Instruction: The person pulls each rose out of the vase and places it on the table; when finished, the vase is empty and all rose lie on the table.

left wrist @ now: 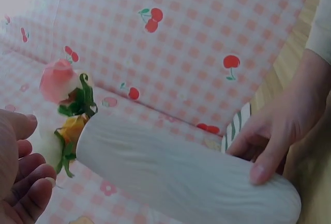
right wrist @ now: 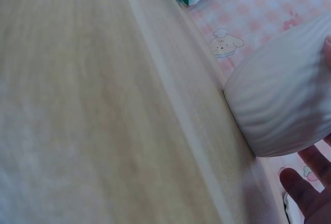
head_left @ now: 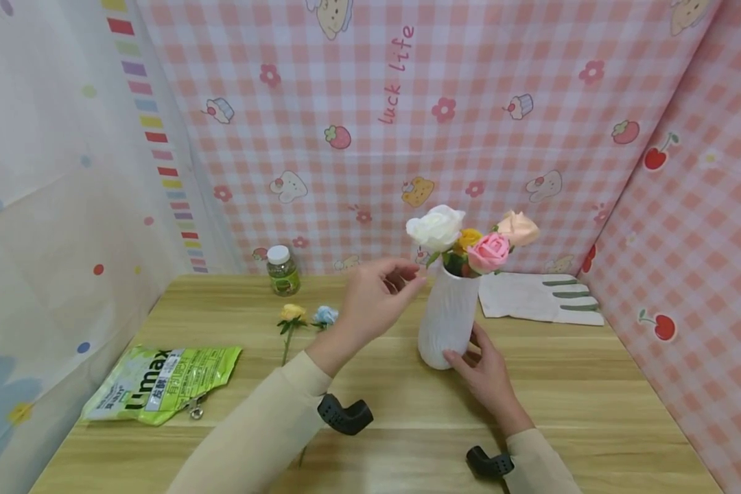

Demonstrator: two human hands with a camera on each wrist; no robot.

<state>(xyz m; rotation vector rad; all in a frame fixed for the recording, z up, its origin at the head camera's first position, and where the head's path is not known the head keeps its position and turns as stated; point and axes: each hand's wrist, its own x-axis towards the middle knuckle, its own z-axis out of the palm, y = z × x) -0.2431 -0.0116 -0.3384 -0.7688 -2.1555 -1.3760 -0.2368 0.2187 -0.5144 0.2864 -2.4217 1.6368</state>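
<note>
White vase [head_left: 447, 319], right of centre on the counter [head_left: 605, 405]: I judge it stiff, slick, fragile, best held low, where my right grip [head_left: 486, 376] clasps it; my left grip [head_left: 377, 295] curls loosely, empty.

a wood-grain table [head_left: 401, 439] is standing in a draped booth [head_left: 673, 226], pink checked cloth [head_left: 370, 171] hanging at twelve and three o'clock, dotted white sheeting [head_left: 43, 165] at nine.

You face a pink checked backdrop [head_left: 370, 165] with cartoon prints; a cherry-patterned panel [head_left: 685, 254] rises on your right, a pale spotted sheet [head_left: 55, 233] on your left, beside a wood-grain surface [head_left: 599, 391].
</note>
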